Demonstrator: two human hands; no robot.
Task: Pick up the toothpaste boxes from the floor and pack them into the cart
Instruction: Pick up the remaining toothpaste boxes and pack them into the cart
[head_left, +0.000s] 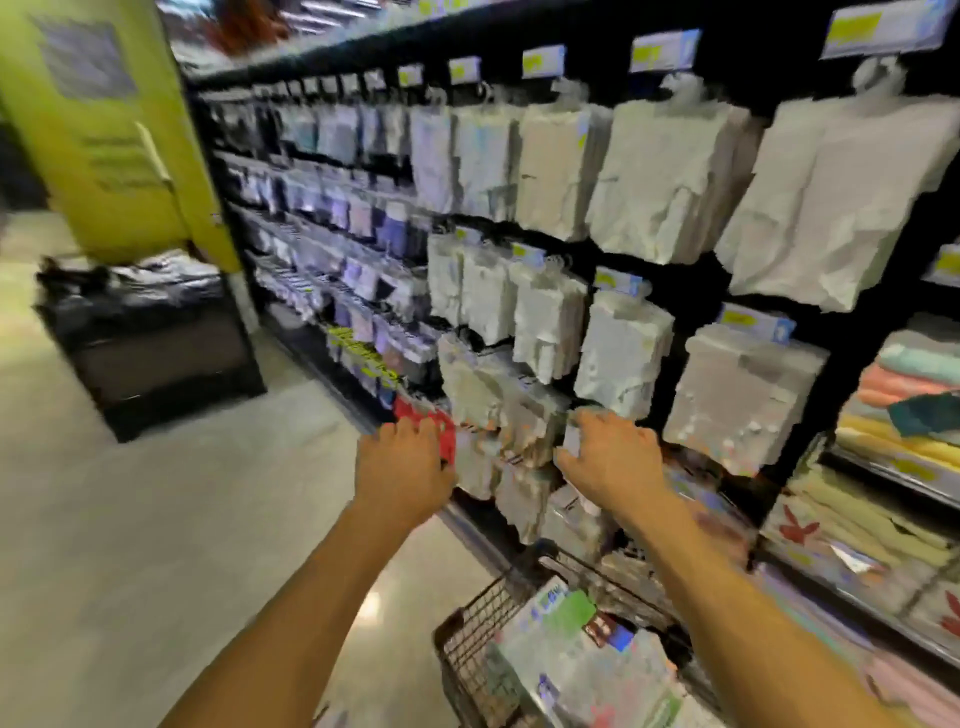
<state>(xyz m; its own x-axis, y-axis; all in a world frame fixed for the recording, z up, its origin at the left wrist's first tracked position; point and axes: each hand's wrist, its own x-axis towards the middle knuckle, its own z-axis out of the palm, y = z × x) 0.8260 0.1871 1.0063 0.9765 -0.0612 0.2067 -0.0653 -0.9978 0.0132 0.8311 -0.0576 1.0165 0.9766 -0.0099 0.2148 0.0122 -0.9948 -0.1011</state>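
Note:
The frame is blurred by motion. Both my arms reach forward toward the hanging packs on the shelf. My left hand (402, 467) has its fingers curled against a red pack (441, 428); blur hides whether it grips the pack. My right hand (610, 457) pinches a small pale pack (571, 439) between thumb and fingers. Below my right arm stands the black wire cart (467, 639), which holds several white and green toothpaste boxes (563, 621). No boxes show on the floor.
A black shelf unit (691, 270) hung with white packs runs along the right, with folded towels (904, 395) at far right. At left stand a yellow-green pillar (104, 156) and a black bin (150, 343). Pale floor (156, 519) lies between them.

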